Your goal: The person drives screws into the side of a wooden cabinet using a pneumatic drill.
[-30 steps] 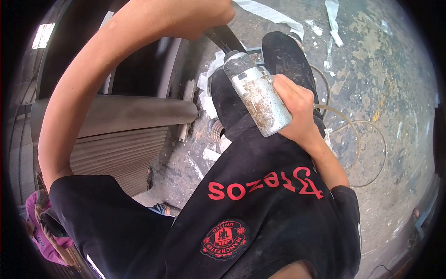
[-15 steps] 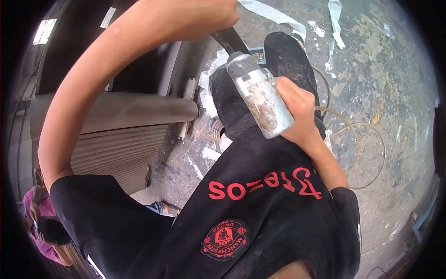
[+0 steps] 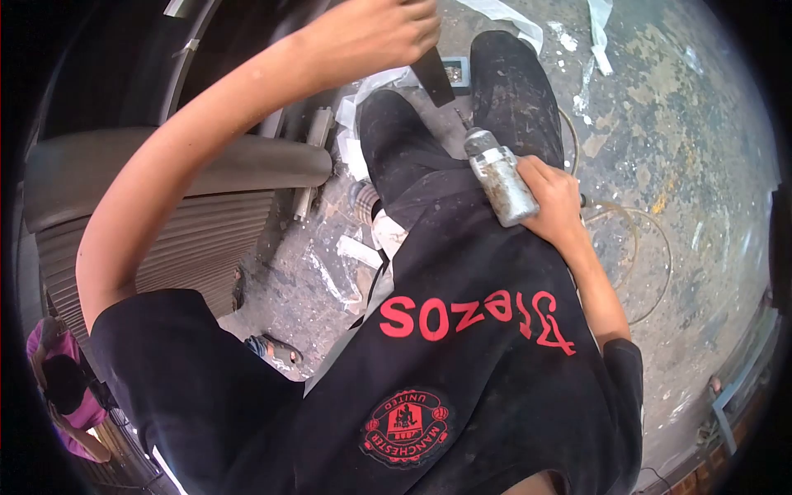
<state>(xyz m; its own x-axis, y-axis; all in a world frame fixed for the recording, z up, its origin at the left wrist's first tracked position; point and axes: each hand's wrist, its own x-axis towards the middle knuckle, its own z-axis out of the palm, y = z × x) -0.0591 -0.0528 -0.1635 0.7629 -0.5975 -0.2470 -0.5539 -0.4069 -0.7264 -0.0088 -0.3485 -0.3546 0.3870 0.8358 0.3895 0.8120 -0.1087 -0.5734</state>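
Note:
My right hand [image 3: 554, 196] is wrapped round the grip of a scuffed silver air drill [image 3: 505, 188] in front of my lap. Its thin bit points up and away from me, close to the lower end of a dark flat strip [image 3: 435, 78]. From the top of that strip, my left hand [image 3: 388, 35] grips it with curled fingers, my left arm arching across the view. A thin hose [image 3: 631, 210] runs from near my right hand onto the floor.
Past my knees lies a small grey tray [image 3: 455, 74] with bits inside. White tape strips [image 3: 503, 18] litter the stained concrete floor [image 3: 660, 124]. A large dark panel with a rounded edge [image 3: 247, 161] stands on my left. Another person [image 3: 66, 384] is at lower left.
The drill has dropped lower, farther from the camera, and its bit now shows apart from the strip. My left hand has shifted slightly right and down, with more of its fingers visible.

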